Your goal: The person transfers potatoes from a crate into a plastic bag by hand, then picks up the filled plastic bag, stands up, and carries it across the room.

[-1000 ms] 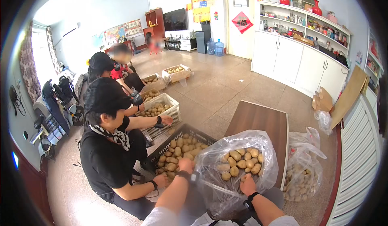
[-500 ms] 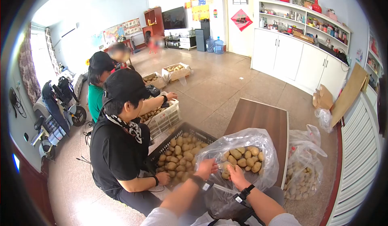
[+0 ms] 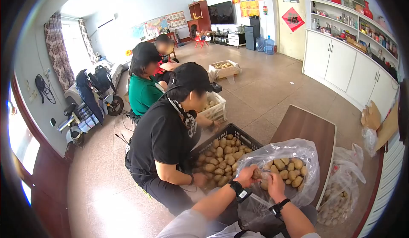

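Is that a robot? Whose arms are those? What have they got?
No robot! Those arms belong to a person wearing a camera on their head, looking forward and down, so you see what they see. The left hand has a potato in its grip; the right hand is close beside it, but its grip is hard to make out. A clear plastic bag holds more potatoes, in front of a brown tabletop. A black crate of potatoes stands to the left.

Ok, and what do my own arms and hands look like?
Your left hand and right hand are bare. The sleeves are pale grey. The left wrist strap is black with a small pale-faced box; the right wrist strap is black with a darker box.
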`<state>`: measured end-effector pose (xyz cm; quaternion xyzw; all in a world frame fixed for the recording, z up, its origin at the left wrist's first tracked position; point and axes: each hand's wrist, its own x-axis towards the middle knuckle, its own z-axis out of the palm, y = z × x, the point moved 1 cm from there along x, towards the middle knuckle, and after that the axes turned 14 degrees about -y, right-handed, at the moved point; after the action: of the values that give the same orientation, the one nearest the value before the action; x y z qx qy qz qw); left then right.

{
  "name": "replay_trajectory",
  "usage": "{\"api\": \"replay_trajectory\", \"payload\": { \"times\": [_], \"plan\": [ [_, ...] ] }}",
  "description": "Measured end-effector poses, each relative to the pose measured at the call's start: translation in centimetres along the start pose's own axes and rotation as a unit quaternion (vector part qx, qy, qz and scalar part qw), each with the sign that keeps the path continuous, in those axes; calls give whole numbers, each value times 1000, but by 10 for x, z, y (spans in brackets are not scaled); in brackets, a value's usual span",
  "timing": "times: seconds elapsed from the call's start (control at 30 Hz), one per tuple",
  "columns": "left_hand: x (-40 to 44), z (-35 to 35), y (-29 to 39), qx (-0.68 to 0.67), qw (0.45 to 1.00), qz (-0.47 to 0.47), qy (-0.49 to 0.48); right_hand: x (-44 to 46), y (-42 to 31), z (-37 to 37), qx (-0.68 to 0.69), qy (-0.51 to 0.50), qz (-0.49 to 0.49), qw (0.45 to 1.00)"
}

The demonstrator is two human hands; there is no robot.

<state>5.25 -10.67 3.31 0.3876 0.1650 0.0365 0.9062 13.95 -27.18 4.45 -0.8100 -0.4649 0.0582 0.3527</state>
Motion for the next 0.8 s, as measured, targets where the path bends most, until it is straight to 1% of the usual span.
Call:
{"api": "replay_trajectory", "payload": {
  "times": [0.03,0.07,0.1,0.13,0.17,0.2,0.27,0.3,0.37,0.43,0.5,0.57,0.6,0.67,0.7,0.73,0.77,0.8],
  "plan": [
    [-2,-5,4,106,994,35,6,-3,6,-9,-25,-45,69,996],
    [-2,-8,10,158,986,52,7,-6,11,-13,-26,-45,71,996],
    [-3,-11,16,209,975,69,10,-9,21,-17,-105,-22,85,991],
    [1,-15,24,60,995,46,59,-13,32,-22,-182,1,99,978],
    [4,-21,28,-90,990,22,106,-16,43,-23,-180,-38,152,971],
    [9,-32,27,-89,990,20,106,-19,46,-28,-179,-38,154,971],
    [18,-61,26,-87,981,70,160,-25,49,-35,-194,-61,163,965],
    [22,-79,26,-106,977,71,169,-27,48,-35,-193,-61,165,965],
    [13,-90,32,-115,973,83,183,-29,52,-34,-205,-70,166,962],
    [10,-100,38,-125,963,61,230,-26,57,-33,-209,-69,174,960],
    [19,-128,31,-123,963,61,231,-21,61,-34,-213,-67,181,958],
    [29,-162,20,-122,963,61,232,-18,64,-37,-214,-108,210,948],
    [38,-181,11,-46,970,64,229,-18,66,-37,-214,-108,210,948],
    [37,-183,10,29,972,65,224,-19,72,-36,-249,-78,181,948],
    [34,-182,12,181,954,46,235,-18,76,-34,-251,-79,182,947],
    [25,-173,18,329,913,25,240,-18,79,-33,-248,-82,187,947],
    [13,-164,24,470,850,5,238,-20,79,-32,-246,-85,191,946],
    [8,-158,27,599,767,-15,232,-22,75,-32,-247,-85,192,946]
  ]
}}
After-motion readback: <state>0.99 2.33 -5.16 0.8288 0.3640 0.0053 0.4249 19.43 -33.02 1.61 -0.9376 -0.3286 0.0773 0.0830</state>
